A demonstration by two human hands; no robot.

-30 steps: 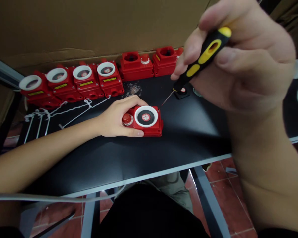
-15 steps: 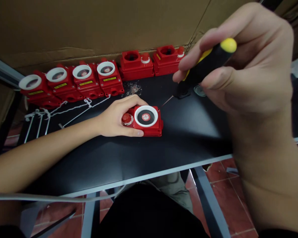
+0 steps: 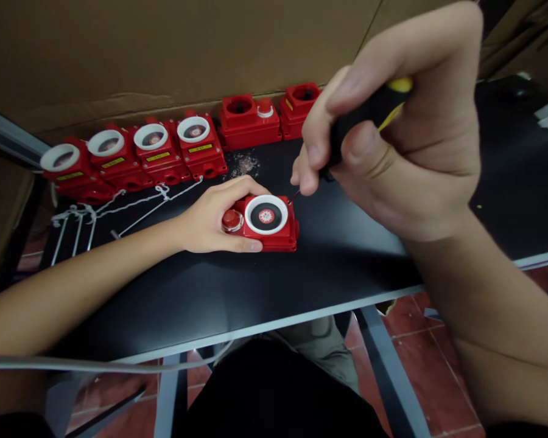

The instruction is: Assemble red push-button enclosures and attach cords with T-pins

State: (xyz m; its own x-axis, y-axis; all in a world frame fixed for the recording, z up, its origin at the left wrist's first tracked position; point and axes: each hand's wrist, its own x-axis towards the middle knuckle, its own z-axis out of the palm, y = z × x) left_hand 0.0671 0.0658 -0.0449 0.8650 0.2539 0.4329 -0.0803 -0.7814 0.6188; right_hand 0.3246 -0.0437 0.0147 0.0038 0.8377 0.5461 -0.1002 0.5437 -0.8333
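A red box (image 3: pixel 274 234) with a white-ringed round face and a small red button lies on the black table (image 3: pixel 329 267). My left hand (image 3: pixel 212 219) is wrapped round its left end and pins it flat. My right hand (image 3: pixel 393 128) is closed round a black and yellow screwdriver (image 3: pixel 383 100), held high and close to the camera. The thin blade tip (image 3: pixel 296 194) touches the box's far right corner. Most of the handle is hidden by my fingers.
A row of several similar red boxes (image 3: pixel 155 149) stands along the table's back edge against a cardboard wall. White strings (image 3: pixel 119 210) lie at the left. Some dust or shavings (image 3: pixel 244 163) lie behind the held box. Red floor tiles show below the table's front edge.
My right hand has swung left and lower, and now covers more of the screwdriver handle. The blade tip stays at the box's corner. My left hand has not moved.
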